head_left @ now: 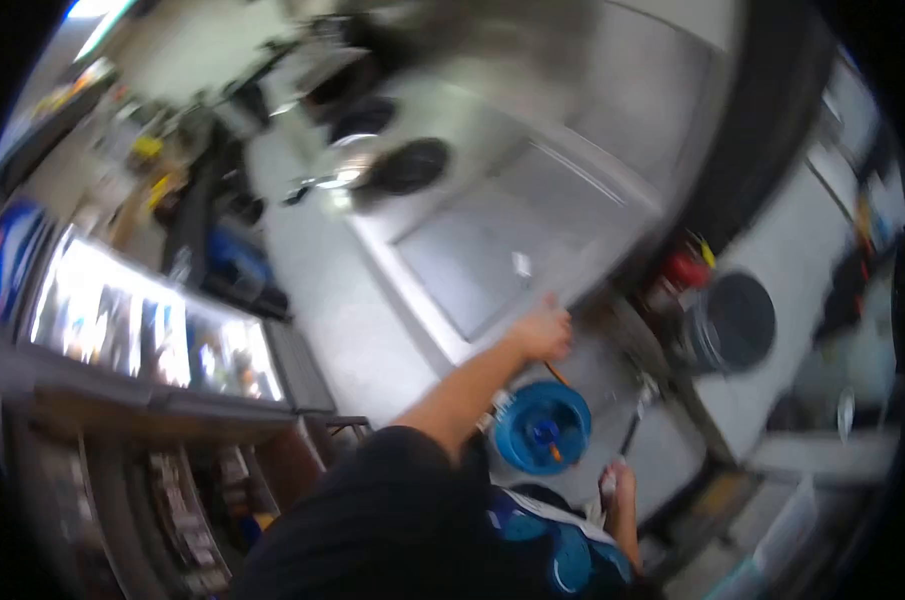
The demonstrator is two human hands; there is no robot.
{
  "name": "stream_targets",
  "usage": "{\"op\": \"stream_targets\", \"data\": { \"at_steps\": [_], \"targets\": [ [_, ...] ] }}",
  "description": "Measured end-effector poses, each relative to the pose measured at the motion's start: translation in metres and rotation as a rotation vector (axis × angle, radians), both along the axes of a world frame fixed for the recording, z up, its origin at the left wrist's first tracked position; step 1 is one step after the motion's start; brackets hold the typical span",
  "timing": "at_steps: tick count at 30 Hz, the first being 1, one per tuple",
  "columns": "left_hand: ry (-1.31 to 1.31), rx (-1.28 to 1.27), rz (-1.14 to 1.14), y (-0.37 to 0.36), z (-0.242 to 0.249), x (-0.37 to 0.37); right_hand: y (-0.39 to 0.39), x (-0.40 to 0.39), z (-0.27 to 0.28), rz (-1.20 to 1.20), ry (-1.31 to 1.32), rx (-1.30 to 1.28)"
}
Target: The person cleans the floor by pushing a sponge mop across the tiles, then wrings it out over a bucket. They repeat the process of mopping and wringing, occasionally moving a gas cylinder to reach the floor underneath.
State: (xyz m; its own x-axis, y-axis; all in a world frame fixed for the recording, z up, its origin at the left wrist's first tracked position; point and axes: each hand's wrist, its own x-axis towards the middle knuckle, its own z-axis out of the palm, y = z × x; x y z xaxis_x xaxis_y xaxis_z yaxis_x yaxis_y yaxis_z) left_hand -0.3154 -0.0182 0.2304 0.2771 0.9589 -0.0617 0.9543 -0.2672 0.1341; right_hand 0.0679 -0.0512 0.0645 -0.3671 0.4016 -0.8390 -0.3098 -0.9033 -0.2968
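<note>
Left arm point(475, 388) outstretched, fingers point(560, 338) loosely curled — right fingers point(609, 483) folded in, lower.

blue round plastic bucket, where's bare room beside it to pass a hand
Bare grey surface shows right of the thin dark rod, with a narrower strip between rod and blue round plastic bucket. It's crowded above by the left hand, below by the right hand and blue-patterned fabric.

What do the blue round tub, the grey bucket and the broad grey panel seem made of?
Blue round tub: probably smooth plastic, from its solid, strong colour. Grey bucket: likely dull plastic, showing little shine, though blur leaves it open. Broad grey panel: perhaps satin metal, judging by its soft sheen.
</note>
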Motion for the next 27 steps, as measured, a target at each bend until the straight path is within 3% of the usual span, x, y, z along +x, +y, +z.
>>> {"op": "stream_targets", "data": {
  "at_steps": [1, 2, 3, 5, 6, 8, 11, 20, 23, 27],
  "targets": [
    [0.136, -0.019, 0.057, 0.004, -0.01, -0.002, -0.005, 0.009, -0.005, 0.022, 0.05, 0.038],
    [0.021, 0.085, -0.03, 0.003, -0.013, -0.007, -0.012, 0.009, -0.008, 0.002, -0.146, 0.039],
    [0.062, 0.03, -0.007, 0.004, -0.004, -0.004, -0.01, 0.013, -0.013, 0.132, -0.136, 0.02],
    [0.044, -0.002, 0.048, 0.005, 0.011, 0.004, -0.013, 0.008, -0.031, -0.002, -0.055, 0.045],
    [0.077, 0.011, 0.027, 0.005, 0.01, 0.005, -0.008, 0.001, -0.039, 0.05, -0.306, -0.015],
    [0.044, 0.102, 0.028, 0.005, 0.006, 0.01, -0.003, 0.002, 0.001, -0.045, -0.184, -0.039],
    [0.022, 0.028, 0.059, 0.007, 0.016, 0.017, -0.021, 0.03, 0.002, 0.07, -0.293, 0.004],
    [0.082, 0.035, 0.06, 0.009, 0.016, 0.021, -0.018, 0.049, -0.002, -0.143, -0.221, -0.078],
    [0.107, 0.043, 0.05, 0.008, 0.018, 0.024, -0.013, 0.059, -0.007, -0.05, -0.272, -0.028],
    [0.113, 0.026, 0.065, 0.009, 0.02, 0.028, -0.018, 0.078, -0.004, -0.143, -0.236, -0.061]
  ]
}}
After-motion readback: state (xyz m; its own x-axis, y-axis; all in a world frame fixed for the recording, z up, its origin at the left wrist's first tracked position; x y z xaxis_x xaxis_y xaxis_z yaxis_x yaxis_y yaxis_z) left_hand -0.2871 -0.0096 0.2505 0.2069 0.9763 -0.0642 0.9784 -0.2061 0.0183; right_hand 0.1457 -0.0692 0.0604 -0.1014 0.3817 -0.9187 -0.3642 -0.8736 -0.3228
